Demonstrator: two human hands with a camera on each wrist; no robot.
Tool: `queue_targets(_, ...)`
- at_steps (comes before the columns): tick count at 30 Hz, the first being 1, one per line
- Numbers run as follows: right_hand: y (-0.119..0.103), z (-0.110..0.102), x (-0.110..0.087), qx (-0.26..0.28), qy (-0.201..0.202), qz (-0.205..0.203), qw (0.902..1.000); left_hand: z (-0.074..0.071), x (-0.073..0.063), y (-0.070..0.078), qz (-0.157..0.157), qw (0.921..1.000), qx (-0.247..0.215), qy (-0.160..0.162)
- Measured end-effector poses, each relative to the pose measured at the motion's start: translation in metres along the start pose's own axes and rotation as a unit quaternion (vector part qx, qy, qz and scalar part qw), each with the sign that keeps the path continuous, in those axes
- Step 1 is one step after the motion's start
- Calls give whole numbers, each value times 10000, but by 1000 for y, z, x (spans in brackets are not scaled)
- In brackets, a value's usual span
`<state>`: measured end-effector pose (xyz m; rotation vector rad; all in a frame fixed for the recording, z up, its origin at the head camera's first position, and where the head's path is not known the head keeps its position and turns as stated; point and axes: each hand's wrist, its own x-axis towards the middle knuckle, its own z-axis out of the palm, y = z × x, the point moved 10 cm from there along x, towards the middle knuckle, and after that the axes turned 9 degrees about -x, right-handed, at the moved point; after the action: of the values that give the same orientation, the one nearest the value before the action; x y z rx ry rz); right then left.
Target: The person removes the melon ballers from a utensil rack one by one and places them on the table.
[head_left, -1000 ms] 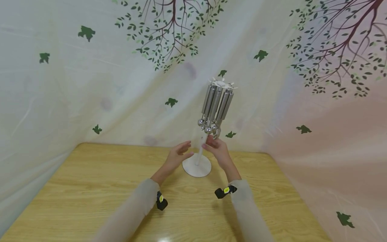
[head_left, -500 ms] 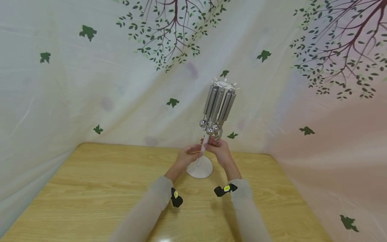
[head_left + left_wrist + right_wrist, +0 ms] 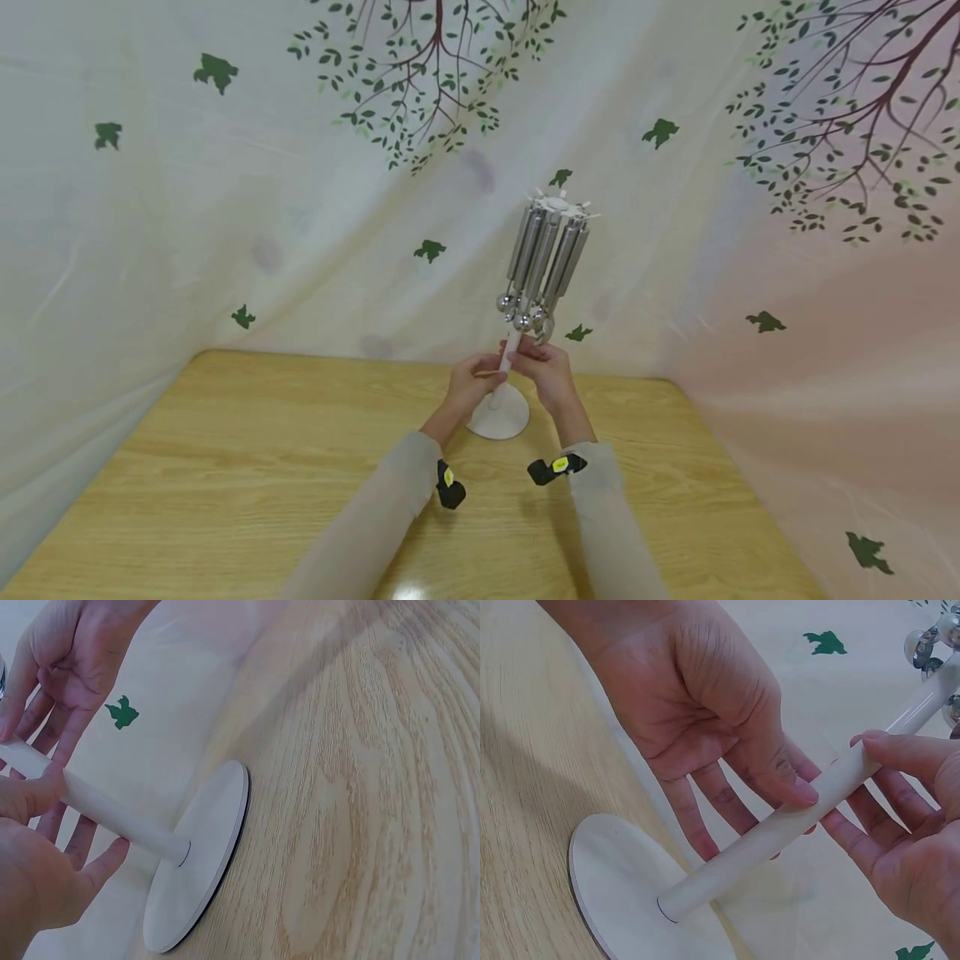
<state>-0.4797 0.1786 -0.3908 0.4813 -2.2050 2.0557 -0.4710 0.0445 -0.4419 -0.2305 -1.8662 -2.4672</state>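
A white stand has a slim pole rising from a round base on the table. From its white top hang several shiny metal tools with long cylindrical handles and ball-like or rounded lower ends. My left hand grips the pole above the base, its thumb in front and fingers behind. Just higher up, my right hand holds the same pole, with its thumb pressed on the near side. In the left wrist view, the base sits flat on the wood, while the tools are out of frame.
The wooden table ends close behind the stand. Beyond it hangs a pale cloth backdrop printed with branches and green leaves. A black wrist camera is strapped over each light sleeve.
My left hand has moved right from beside the stand and closed its fingers round the pole. The right hand stays on the pole, nearly still.
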Motion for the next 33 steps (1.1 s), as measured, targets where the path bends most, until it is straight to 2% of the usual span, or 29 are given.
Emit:
queue_targets(6,-2,10,0,174,-126,-44,9998,-8,-5,8,235,9995,-80,220)
queue_targets(13,-4,23,-1,306,-293,-119,9990,-21,-10,14,316,9990,-76,304)
queue_targets(18,-10,41,-3,394,-597,-268,9971,-37,-17,17,228,9989,26,401)
queue_targets(23,-14,58,-5,370,-732,-428,9957,-53,-25,21,91,9989,41,458)
queue_targets(33,-16,95,-9,429,-937,-344,9941,-86,-43,27,19,9981,21,621)
